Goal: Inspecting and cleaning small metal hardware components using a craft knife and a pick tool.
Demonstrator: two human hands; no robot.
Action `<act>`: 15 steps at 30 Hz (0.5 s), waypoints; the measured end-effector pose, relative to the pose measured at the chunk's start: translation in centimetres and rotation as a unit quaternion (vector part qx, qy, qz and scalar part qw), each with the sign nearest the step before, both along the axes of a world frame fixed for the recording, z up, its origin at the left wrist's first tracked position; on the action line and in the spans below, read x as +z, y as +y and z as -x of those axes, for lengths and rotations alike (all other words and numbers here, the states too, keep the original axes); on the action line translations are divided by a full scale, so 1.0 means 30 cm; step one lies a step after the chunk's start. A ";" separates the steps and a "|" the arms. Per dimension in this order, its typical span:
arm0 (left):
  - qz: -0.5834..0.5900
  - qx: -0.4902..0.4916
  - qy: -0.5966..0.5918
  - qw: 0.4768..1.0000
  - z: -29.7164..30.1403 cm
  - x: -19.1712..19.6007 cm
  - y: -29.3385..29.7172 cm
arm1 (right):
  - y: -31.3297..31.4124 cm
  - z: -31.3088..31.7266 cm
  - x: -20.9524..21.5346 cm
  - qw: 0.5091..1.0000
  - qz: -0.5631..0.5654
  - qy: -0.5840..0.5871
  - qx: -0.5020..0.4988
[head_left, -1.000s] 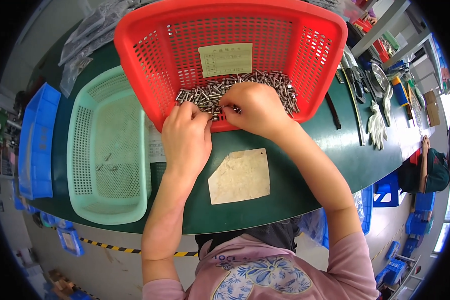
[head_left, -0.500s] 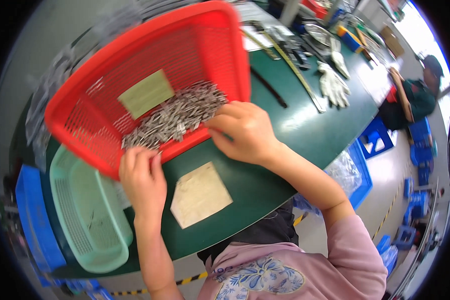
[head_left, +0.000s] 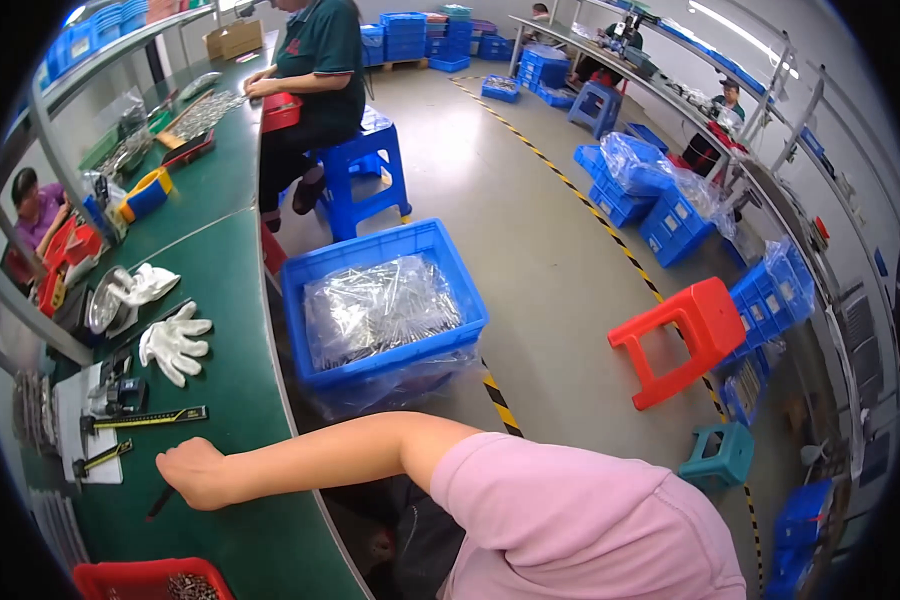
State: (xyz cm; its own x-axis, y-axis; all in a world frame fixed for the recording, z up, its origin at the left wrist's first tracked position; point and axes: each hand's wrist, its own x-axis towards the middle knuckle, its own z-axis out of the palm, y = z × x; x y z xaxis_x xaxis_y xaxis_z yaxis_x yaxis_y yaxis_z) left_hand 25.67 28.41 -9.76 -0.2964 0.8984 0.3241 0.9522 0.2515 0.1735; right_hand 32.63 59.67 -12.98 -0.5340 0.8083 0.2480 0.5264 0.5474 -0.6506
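Note:
My right hand [head_left: 195, 475] is closed low over the green table [head_left: 220, 380], its arm reaching in from the pink sleeve. A thin dark stick [head_left: 158, 504] pokes out from under the fingers; the rest of it is hidden by the hand. Just beyond the hand lie a yellow-and-black caliper [head_left: 150, 418] and a shorter one [head_left: 103, 458], partly on white paper. White gloves [head_left: 175, 343] rest farther up the table. Near the lower edge, a red basket [head_left: 120, 575] with small metal pieces [head_left: 190, 588] is partly cut off. My left hand is outside the picture.
A blue crate [head_left: 300, 350] with bagged metal parts stands beside the table. A co-worker [head_left: 320, 60] works farther along, near a blue stool [head_left: 370, 180]. Red [head_left: 685, 335] and teal [head_left: 720, 455] stools stand on the floor right of it. Shelving posts [head_left: 30, 310] line the table's left.
The view has swung to the right, and the basket is now mostly out of it. My right hand has left the basket and moved to the dark stick. My left hand has gone from view.

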 end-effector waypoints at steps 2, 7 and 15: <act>-0.025 -0.019 -0.058 0.998 0.005 -0.027 -0.013 | -0.059 -0.073 0.042 0.998 0.043 0.034 0.005; -0.090 -0.033 -0.030 0.995 -0.010 -0.037 0.000 | -0.159 -0.185 0.091 0.984 0.127 0.096 0.076; -0.044 0.031 -0.006 0.999 -0.028 -0.026 -0.032 | -0.242 -0.169 0.046 0.979 0.044 0.140 0.143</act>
